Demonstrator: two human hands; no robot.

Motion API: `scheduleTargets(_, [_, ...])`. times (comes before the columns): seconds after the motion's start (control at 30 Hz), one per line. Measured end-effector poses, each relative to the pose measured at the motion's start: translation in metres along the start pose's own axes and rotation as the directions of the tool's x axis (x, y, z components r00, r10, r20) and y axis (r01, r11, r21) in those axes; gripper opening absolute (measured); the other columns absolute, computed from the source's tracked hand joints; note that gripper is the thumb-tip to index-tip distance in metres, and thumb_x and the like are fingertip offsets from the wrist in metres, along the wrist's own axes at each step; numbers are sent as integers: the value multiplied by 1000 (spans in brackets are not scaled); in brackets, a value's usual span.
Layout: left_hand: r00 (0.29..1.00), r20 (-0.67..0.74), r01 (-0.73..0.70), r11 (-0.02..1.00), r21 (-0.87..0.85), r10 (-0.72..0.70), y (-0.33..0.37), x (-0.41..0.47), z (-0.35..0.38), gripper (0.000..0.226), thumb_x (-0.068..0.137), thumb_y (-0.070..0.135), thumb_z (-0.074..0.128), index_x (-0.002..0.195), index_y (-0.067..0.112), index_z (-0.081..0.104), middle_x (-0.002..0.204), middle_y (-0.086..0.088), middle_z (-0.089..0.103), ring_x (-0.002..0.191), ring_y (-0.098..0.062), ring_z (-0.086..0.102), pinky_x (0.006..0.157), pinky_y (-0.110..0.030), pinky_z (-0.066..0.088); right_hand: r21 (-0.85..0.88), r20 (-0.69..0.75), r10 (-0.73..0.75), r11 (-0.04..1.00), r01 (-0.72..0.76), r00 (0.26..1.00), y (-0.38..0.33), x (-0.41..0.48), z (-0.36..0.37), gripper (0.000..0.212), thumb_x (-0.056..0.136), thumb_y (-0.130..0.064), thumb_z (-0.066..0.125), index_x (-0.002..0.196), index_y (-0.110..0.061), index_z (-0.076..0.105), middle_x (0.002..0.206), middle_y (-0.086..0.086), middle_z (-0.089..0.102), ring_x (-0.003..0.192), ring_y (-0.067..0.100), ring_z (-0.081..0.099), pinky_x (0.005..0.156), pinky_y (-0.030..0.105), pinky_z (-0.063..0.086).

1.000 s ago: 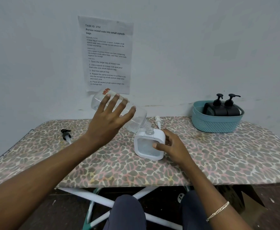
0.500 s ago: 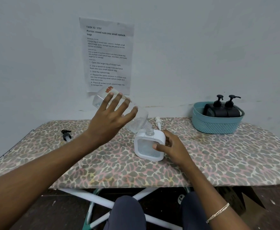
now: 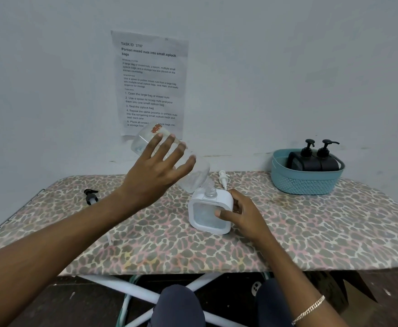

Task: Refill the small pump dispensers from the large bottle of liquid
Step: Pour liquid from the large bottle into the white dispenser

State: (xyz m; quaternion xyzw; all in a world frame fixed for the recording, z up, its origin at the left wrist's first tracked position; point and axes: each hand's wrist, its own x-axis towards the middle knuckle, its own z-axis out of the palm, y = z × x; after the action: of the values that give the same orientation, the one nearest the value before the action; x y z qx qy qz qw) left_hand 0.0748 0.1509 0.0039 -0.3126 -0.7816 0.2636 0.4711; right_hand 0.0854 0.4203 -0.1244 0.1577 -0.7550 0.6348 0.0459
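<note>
The left hand (image 3: 153, 173) has lifted the clear plastic bottle (image 3: 198, 172) a bit higher, holding it mouth-down on the white square dispenser (image 3: 205, 215), which the right hand (image 3: 242, 213) grips on the spotty ironing board (image 3: 311, 232) by the grey wall (image 3: 287, 67).

The left hand (image 3: 153, 175) has risen a little over the last second, and the large bottle (image 3: 144, 141) it grips has tipped steeper with it. The base end, out beyond the fingertips, now stands higher against the wall (image 3: 51, 90), so the bottle slopes more sharply down from the grip toward its neck. Whether the level in the white dispenser (image 3: 207, 219) has changed, I cannot tell.
</note>
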Motion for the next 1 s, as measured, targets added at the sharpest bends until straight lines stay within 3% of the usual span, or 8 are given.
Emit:
scheduleTargets(0.67, [1000,9,-25,1000,11,25,1,4,-1,59,86,-5,70,142,11,58,140,-27,60,135,-51,54,120,-65,32,-16,1,6,1000,-6,1000,0,1,-2,53,76,-46,80,125,-29,69,114,-2,74,104,21,71,93,53,59])
scheduleTargets(1.0, [999,22,-47,998,28,47,-1,7,-3,64,83,-4,75,143,12,56,141,-27,59,135,-51,54,120,-65,32,-9,2,8,1000,-8,1000,-1,0,-1,48,77,-41,81,122,-28,70,111,-3,74,102,21,71,89,49,59])
